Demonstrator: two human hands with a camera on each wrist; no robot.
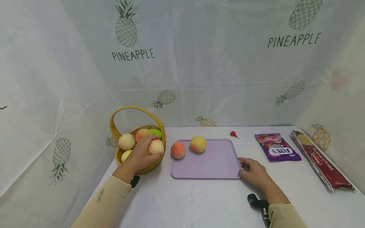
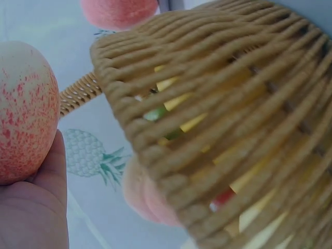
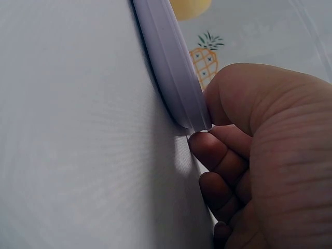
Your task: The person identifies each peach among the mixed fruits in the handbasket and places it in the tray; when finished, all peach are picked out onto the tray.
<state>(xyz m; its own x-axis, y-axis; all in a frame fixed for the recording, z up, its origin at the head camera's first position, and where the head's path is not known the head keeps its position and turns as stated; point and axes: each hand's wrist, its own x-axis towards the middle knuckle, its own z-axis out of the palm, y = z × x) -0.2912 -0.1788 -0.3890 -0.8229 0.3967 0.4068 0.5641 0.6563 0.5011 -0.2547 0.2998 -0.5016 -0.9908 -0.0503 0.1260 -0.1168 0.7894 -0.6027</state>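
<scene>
Held fruit (image 2: 25,111) cut off, left wrist view.

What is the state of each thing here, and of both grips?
Left grip: holding pale fruit
Right grip: pinching tray rim
Pale fruit: held, looks whole
Basket: upright, holding fruit
Tray: face up, bearing fruit
Red fruit: at tray's left edge
Yellow fruit: on tray
Lollipop: lying down
Purple bag: lying, looks sealed
Red pack: lying, looks sealed
</scene>
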